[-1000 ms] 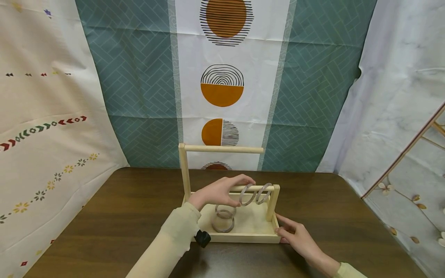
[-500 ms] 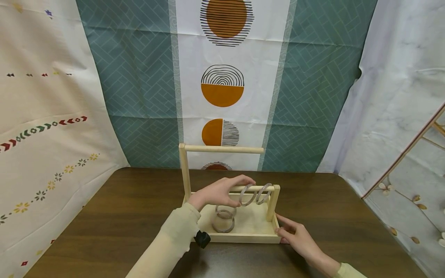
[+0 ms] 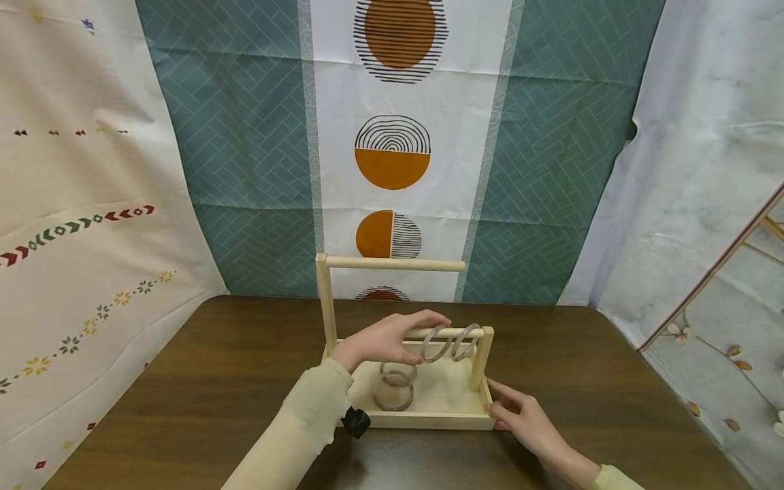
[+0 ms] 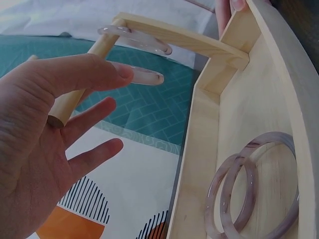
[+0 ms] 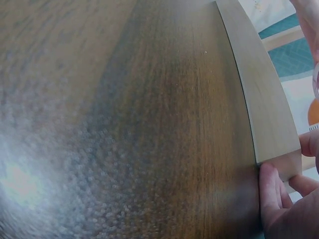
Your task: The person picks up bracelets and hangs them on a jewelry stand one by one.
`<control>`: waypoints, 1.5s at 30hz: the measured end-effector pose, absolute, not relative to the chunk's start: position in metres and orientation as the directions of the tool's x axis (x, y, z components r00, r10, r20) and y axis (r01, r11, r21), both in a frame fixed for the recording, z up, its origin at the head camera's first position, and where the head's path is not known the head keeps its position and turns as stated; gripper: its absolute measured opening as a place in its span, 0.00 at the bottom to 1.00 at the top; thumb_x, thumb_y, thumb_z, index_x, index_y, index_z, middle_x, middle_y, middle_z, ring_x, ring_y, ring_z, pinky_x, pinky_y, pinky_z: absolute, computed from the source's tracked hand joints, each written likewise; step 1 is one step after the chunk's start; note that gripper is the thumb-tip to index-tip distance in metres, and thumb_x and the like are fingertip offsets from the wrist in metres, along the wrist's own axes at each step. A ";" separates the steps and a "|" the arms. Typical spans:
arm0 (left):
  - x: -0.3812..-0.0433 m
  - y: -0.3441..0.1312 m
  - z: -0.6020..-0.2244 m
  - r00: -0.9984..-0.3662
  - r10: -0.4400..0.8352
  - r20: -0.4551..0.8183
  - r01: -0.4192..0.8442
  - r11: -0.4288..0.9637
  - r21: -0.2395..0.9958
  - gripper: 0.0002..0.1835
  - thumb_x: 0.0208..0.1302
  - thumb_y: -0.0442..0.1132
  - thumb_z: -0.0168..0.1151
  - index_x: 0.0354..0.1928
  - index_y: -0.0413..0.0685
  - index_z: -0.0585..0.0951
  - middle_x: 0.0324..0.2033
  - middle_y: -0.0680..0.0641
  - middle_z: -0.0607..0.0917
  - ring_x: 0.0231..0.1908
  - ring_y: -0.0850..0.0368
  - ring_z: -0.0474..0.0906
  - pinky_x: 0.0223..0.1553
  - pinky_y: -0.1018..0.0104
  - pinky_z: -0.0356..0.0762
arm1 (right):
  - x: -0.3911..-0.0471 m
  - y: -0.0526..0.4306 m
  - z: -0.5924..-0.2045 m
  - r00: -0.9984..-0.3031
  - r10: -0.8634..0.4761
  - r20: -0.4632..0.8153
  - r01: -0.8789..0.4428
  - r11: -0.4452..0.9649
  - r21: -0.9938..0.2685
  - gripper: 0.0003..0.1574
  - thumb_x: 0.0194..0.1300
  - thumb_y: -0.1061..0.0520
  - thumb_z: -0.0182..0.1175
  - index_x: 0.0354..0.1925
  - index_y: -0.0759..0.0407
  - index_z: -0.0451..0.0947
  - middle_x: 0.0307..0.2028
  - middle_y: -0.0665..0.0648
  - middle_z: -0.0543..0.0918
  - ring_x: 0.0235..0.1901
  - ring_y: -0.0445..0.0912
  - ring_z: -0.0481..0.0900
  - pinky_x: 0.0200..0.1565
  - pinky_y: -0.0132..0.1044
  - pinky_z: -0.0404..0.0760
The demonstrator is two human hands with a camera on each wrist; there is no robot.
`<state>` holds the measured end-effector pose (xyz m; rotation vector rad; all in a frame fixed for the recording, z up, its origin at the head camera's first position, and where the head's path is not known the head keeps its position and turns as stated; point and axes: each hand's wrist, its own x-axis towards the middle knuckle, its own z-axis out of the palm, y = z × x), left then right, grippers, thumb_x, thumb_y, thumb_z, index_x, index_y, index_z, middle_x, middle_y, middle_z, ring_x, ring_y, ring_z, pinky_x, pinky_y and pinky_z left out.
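Observation:
My left hand (image 3: 382,340) pinches a translucent, greyish-purple bangle (image 4: 149,77) between thumb and index finger. That bangle encircles the lower rod (image 4: 70,107) of a pale wooden bangle stand (image 3: 429,421). Its other fingers are stretched out beside the rod's free end in the left wrist view. A second bangle (image 4: 139,39) hangs on the same rod, nearer the short upright post (image 3: 481,357). At the stand's front right corner, my right hand (image 3: 529,418) grips the tray wall, thumb on the inner side and fingers outside.
Two more bangles (image 3: 394,407) lie overlapping in the tray base, on its left side. Above stands a taller post (image 3: 325,299) carrying a bare upper rod (image 3: 395,264). The stand rests on a dark wooden table (image 3: 214,381), with patterned cloth hanging behind it.

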<state>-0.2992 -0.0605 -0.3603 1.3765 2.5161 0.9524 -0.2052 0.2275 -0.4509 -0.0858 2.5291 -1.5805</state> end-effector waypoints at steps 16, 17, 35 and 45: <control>-0.298 -0.062 -0.357 -0.582 0.794 0.178 0.718 0.398 0.572 0.42 0.59 0.32 0.69 0.72 0.67 0.64 0.70 0.55 0.72 0.66 0.60 0.72 0.67 0.56 0.71 | -0.205 0.228 -0.450 -0.984 -0.147 -0.102 0.027 0.441 -0.897 0.38 0.68 0.55 0.59 0.73 0.63 0.62 0.38 0.58 0.82 0.35 0.43 0.79 0.40 0.33 0.85; -0.298 -0.062 -0.358 -0.577 0.796 0.182 0.722 0.393 0.569 0.42 0.59 0.32 0.69 0.72 0.66 0.63 0.70 0.54 0.72 0.66 0.60 0.71 0.67 0.56 0.71 | -0.205 0.228 -0.450 -0.984 -0.148 -0.102 0.027 0.440 -0.898 0.38 0.68 0.55 0.59 0.73 0.63 0.62 0.38 0.58 0.82 0.35 0.43 0.79 0.40 0.33 0.85; -0.291 -0.094 -0.358 -0.674 0.709 0.206 0.632 0.410 0.658 0.39 0.62 0.36 0.69 0.73 0.62 0.64 0.72 0.53 0.69 0.72 0.52 0.65 0.67 0.47 0.70 | -0.206 0.230 -0.451 -0.985 -0.141 -0.102 0.029 0.446 -0.895 0.38 0.68 0.55 0.59 0.73 0.62 0.62 0.37 0.57 0.82 0.34 0.43 0.79 0.40 0.33 0.85; -0.281 -0.118 -0.367 -0.736 0.621 0.269 0.598 0.412 0.688 0.33 0.66 0.37 0.65 0.71 0.57 0.67 0.69 0.48 0.73 0.69 0.49 0.69 0.63 0.48 0.75 | -0.206 0.229 -0.450 -0.985 -0.147 -0.094 0.021 0.433 -0.901 0.39 0.68 0.55 0.60 0.72 0.63 0.62 0.37 0.58 0.83 0.35 0.42 0.79 0.40 0.32 0.85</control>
